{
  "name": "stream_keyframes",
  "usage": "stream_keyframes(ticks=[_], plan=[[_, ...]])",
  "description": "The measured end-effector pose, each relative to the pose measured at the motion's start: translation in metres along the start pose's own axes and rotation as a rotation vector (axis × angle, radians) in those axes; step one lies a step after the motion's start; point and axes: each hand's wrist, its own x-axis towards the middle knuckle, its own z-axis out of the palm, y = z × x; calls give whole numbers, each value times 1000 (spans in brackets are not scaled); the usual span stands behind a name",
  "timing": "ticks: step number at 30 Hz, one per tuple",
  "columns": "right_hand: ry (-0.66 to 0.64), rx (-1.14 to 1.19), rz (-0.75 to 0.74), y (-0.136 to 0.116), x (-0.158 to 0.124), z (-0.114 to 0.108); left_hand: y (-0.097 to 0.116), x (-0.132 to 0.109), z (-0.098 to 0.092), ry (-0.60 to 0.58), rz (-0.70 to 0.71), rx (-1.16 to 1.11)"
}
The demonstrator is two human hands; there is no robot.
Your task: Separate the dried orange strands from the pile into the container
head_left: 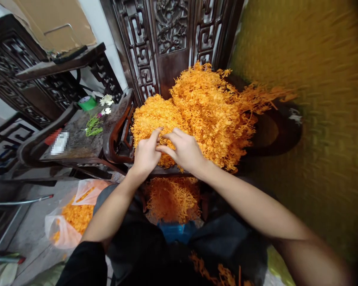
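A large heap of fluffy orange flower-like sprigs (209,115) sits on a dark carved wooden chair in front of me. My left hand (148,154) is held over the near side of a lower, finer orange mound (156,113), thumb and fingers closed in a pinch. Close beside it, my right hand (183,150) has its thumb and forefinger bent toward the left fingertips. Whatever lies between the fingers is too small to make out. Below the seat edge, more orange strands (174,198) hang or lie above a blue container (177,231) between my knees.
To the left, a dark wooden chair (77,145) bears a green tape roll (87,103), green stems (94,125) and white flowers (106,100). On the floor is a plastic bag (85,192) with orange bits. A yellowish textured surface (316,119) fills the right side.
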Motion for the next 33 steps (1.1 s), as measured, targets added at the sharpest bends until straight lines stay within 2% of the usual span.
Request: stream_keyframes(ticks=[3,5,9,12,14,16,20,22,24,26,29,33], plan=[[-5,67,81,2,3,1,4,-2,5,17,8,48],[44,161,103,0,4,-4,0,0,7,40,6,28],[124,497,73,-11,1,-21,-15,10,6,87,-78,-53],[62,755,234,-10,0,-26,-20,16,3,102,-119,-204],[7,824,354,-2,-1,-25,-19,17,3,106,-118,-325],[-27,741,352,6,-1,-22,-16,17,4,78,-113,-455],[-13,277,83,13,-3,-18,-13,15,10,-40,-118,-736],[-56,90,7,11,-3,-15,-11,14,14,-114,-133,-876],[-123,-80,56,8,-4,-10,-5,11,17,-189,-137,-973],[-152,-216,178,8,-3,-5,2,8,20,-202,-120,-960],[-139,-161,242,11,-2,1,11,5,22,-104,-99,-778],[-95,170,6,11,-7,2,10,6,18,56,-108,-497]])
